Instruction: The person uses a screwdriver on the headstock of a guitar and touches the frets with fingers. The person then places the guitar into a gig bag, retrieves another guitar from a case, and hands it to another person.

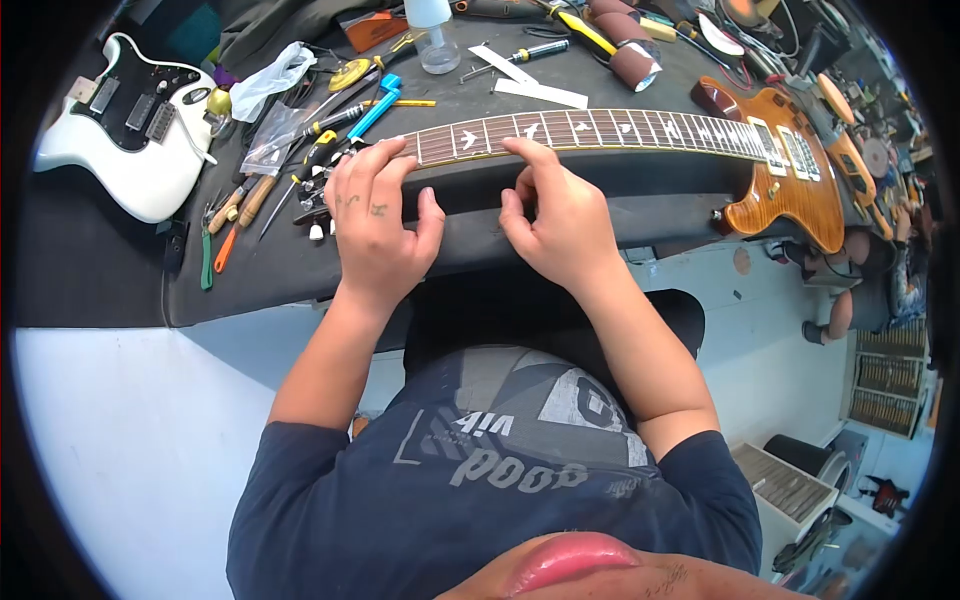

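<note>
An amber electric guitar (785, 205) lies on the bench, its body to the right. Its dark fretboard (600, 132) with white bird-shaped inlays runs left toward my hands. My left hand (380, 225) rests over the headstock end of the neck, fingers bent and thumb held apart. Beneath those fingers the headstock is mostly hidden; white tuner knobs (316, 231) show just below. My right hand (562, 215) reaches up with its bent index fingertip at the fretboard's near edge. Its thumb stays lower, apart from that finger, and no tool shows in either hand.
A white electric guitar (150, 150) lies at far left. Chisels, screwdrivers and a blue-handled tool (375, 112) crowd the bench left of the neck. Behind it are a clear bottle (438, 50), white strips (540, 94) and sandpaper rolls (632, 65). Another person (880, 280) sits at right.
</note>
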{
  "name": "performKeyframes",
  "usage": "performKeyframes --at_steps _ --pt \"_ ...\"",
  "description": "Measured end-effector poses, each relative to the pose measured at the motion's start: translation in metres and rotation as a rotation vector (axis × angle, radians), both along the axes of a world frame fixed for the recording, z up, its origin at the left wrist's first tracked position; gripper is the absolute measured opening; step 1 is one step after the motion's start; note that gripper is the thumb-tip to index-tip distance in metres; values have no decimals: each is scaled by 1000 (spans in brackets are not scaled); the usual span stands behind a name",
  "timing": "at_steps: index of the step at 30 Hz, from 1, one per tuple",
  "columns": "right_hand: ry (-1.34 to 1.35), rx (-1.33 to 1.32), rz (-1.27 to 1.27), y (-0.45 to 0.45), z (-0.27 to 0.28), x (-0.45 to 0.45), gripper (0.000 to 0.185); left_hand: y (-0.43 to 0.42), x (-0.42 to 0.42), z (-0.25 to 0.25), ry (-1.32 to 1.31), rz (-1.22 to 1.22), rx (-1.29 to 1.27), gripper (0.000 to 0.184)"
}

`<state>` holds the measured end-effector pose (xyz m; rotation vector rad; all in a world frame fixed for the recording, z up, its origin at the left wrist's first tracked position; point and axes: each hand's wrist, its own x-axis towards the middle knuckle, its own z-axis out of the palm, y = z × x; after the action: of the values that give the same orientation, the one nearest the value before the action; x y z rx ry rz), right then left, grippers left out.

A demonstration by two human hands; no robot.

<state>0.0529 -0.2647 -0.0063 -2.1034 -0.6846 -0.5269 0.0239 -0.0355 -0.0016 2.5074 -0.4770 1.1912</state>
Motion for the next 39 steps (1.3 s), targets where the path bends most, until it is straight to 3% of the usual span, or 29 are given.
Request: performKeyframes --at_steps 10,19,22,31,34,39 --pt "-103 -63 -83 4 -6 4 53 3 -2 -2 -10 144 -60 37" --pt "-84 -75 -85 5 -6 4 52 2 -1 -2 5 71 -150 38" --pt "-86 -63 -84 5 -7 5 51 1 -4 6 30 117 -24 33" --pt "-55 -64 -76 4 -4 5 50 1 -4 6 26 112 -15 31" --pt "-51 -65 -74 3 -4 4 50 3 -1 -1 16 76 -117 35" --pt "-38 -7 -42 4 -4 2 50 3 -1 2 42 74 -60 38"
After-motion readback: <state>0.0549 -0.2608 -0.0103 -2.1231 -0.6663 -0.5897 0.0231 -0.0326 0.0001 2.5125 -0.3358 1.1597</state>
